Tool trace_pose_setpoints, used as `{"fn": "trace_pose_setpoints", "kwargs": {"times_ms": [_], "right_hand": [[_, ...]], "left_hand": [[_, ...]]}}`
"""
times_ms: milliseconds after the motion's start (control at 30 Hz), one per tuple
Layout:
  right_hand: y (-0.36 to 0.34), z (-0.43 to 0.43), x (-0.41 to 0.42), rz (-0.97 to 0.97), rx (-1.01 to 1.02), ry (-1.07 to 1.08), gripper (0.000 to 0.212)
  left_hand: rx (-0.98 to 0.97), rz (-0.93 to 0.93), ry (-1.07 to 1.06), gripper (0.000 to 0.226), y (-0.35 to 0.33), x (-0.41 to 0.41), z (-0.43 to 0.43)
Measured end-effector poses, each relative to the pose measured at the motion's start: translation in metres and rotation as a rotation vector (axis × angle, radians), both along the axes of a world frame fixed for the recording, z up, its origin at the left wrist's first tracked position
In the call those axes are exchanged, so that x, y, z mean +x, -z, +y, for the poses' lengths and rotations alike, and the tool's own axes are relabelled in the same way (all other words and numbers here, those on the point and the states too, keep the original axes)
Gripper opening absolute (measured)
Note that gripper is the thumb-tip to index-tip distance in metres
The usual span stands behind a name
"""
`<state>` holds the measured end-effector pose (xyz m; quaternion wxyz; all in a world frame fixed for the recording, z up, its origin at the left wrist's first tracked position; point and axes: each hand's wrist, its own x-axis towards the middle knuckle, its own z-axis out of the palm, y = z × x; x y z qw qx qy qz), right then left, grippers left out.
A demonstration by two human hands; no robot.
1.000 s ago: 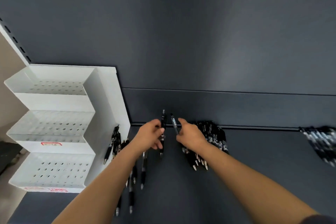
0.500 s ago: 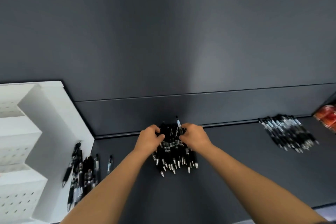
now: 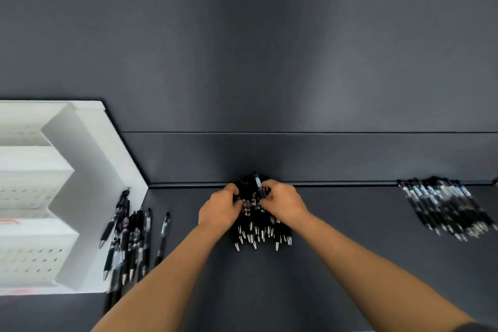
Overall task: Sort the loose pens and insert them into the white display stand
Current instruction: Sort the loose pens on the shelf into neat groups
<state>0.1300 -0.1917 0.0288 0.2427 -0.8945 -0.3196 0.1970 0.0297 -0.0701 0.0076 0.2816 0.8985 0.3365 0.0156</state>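
1. While the white display stand sat at the far left, a loose bunch of pens lay just beside it on the dark shelf.
2. Left hand was curled up, fingers gripping the left side of the middle pile, which sat by the back wall.
3. Right hand was curled on the pile's other side, pinching one pen that stuck up above the rest.
4. Far right, well apart, lay another row of pens, kinda blurry.

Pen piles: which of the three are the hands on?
The middle pile, gripped by left hand and right hand. The pile beside the white stand and the far-right pile lie untouched.
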Motion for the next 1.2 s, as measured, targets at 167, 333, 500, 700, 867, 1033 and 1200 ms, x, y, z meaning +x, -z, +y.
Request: {"fn": "trace_pose_setpoints", "kwargs": {"times_ms": [167, 333, 500, 700, 867, 1033, 1200], "right_hand": [[-0.001, 0.017, -0.014, -0.028, -0.009, -0.046, 0.043], [-0.001, 0.03, -0.03, -0.025, -0.012, -0.032, 0.043], [0.008, 0.043, -0.049, -0.008, -0.005, -0.038, 0.043], [0.009, 0.045, -0.058, -0.022, 0.018, -0.002, 0.04], [0.003, 0.018, -0.039, -0.065, 0.042, 0.068, 0.042], [-0.002, -0.024, -0.007, -0.09, 0.071, 0.171, 0.046], [-0.001, -0.085, 0.033, -0.099, 0.053, 0.251, 0.048]], "left_hand": [[0.203, 0.022, -0.081, 0.02, 0.001, -0.042, 0.021], [0.361, 0.346, -0.131, 0.035, 0.009, -0.087, 0.038], [0.206, 0.385, -0.099, 0.041, 0.015, -0.102, 0.043], [0.072, 0.156, 0.005, 0.042, 0.004, -0.084, 0.046], [0.065, -0.015, 0.064, 0.041, -0.019, -0.044, 0.027], [0.058, -0.134, 0.253, 0.021, -0.033, 0.003, -0.011], [0.011, -0.19, 0.371, 0.01, -0.031, 0.06, -0.07]]}}
